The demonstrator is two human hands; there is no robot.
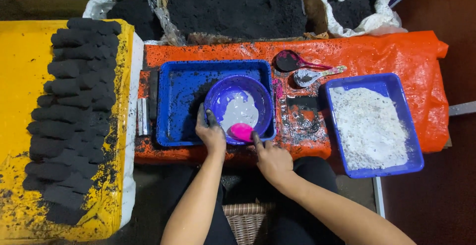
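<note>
A purple bowl (237,87) with grey-white paste inside stands in a blue tray (181,89) dusted with black powder. My left hand (211,132) grips the bowl's near-left rim, thumb inside, fingers blackened. My right hand (271,160) holds a pink spoon (241,131) whose head rests in the paste at the bowl's near edge.
A second blue tray (388,80) of white powder sits at right on the orange sheet (377,52). Two spoons (310,71) lie behind the bowl. Rows of black moulded cones (74,106) cover a yellow board at left. Bags of black powder (238,4) stand behind. A wicker basket (245,220) is below.
</note>
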